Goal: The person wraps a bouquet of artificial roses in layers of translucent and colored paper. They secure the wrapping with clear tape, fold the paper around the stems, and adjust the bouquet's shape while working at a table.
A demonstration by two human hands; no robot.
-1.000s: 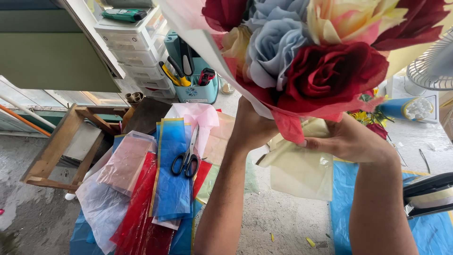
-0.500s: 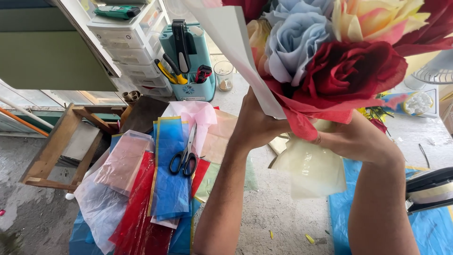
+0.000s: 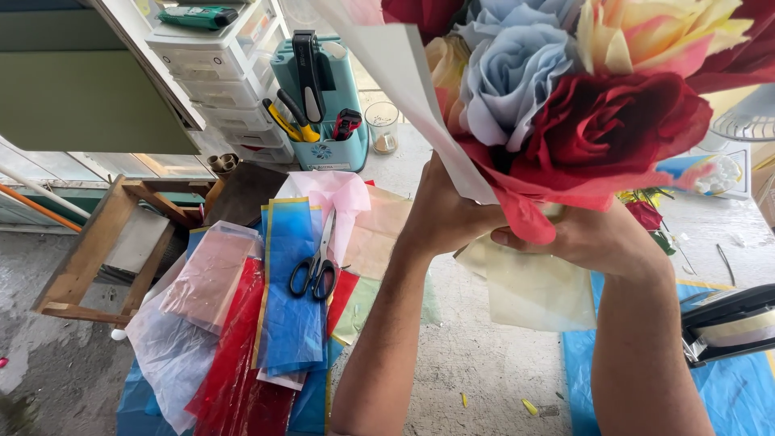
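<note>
Fingers of left hand and right hand wrapped tight around paper-flower bouquet, blooms just above. Black-handled scissors well left, on blue sheet.

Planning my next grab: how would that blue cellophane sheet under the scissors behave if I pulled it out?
The blue sheet looks thin and floppy, so it would probably sag and crinkle. It seems glossy, likely slippery against the red sheet beside it. The scissors lie on it and would probably slide along.
</note>
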